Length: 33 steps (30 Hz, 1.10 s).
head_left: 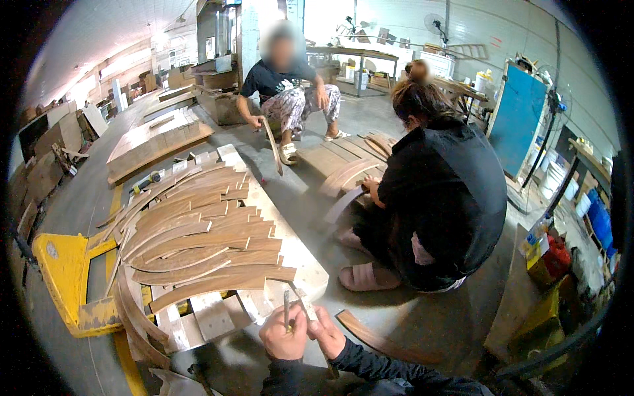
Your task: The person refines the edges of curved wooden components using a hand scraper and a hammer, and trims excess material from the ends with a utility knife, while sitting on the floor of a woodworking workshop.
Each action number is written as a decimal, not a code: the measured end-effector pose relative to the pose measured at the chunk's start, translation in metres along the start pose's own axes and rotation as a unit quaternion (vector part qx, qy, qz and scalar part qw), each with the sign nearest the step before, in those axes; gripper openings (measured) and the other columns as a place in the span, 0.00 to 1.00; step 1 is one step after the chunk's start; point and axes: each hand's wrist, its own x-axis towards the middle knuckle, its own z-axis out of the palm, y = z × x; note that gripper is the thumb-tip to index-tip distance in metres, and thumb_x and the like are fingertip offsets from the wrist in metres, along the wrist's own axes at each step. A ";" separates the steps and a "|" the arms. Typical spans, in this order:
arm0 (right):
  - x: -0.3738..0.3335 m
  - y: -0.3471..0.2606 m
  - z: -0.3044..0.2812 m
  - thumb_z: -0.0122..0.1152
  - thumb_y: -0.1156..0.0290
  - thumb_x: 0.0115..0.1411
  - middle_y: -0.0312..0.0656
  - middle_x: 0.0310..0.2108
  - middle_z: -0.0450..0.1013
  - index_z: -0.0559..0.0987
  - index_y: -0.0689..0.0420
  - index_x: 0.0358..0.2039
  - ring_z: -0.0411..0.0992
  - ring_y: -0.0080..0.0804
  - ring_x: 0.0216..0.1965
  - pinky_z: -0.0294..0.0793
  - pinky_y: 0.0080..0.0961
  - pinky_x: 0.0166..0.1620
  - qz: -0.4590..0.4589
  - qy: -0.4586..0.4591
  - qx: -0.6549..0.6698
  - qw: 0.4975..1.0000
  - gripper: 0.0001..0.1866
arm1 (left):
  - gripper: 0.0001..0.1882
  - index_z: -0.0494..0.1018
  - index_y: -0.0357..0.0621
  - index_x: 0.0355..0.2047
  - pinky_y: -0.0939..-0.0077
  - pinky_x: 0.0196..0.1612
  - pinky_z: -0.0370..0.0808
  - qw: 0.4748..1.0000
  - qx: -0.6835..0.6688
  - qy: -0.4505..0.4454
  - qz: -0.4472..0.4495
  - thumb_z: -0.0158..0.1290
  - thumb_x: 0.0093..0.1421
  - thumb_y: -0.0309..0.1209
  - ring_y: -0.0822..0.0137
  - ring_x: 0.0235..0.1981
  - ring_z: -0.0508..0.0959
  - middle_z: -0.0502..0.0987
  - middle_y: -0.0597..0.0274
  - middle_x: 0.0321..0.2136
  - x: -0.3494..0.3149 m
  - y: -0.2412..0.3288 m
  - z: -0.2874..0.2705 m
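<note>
Close together at the lower middle are my two hands. Upright in the fist of my left hand (284,335) is a slim, pen-like stick (286,305); its exact kind is too small to make out. My right hand (328,335) pinches a narrow, pale-edged wooden strip (304,302), which slants up past the fingers, its lower part partly hidden behind the hand. Just beyond my hands, many curved brown wooden pieces (218,284) lie overlapping on a pale wooden pallet (305,264). One more curved piece (373,336) rests on the floor right of my right hand.
A yellow pallet jack (59,280) reaches under the pallet's left side. A person in black (449,191) crouches close on the right, working on curved wood at a low platform (323,155). Another person (284,82) sits beyond, holding a curved strip (272,145). Red container (553,261) at right.
</note>
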 end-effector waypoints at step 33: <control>0.009 -0.008 -0.033 0.45 0.45 0.57 0.40 0.36 0.66 0.63 0.59 0.48 0.65 0.27 0.35 0.66 0.24 0.39 0.011 -0.021 0.089 0.996 0.31 | 0.09 0.65 0.39 0.36 0.84 0.18 0.65 0.965 -0.164 -0.123 -0.165 0.46 0.60 0.32 0.78 0.19 0.68 0.70 0.64 0.30 -0.020 -0.021 -0.002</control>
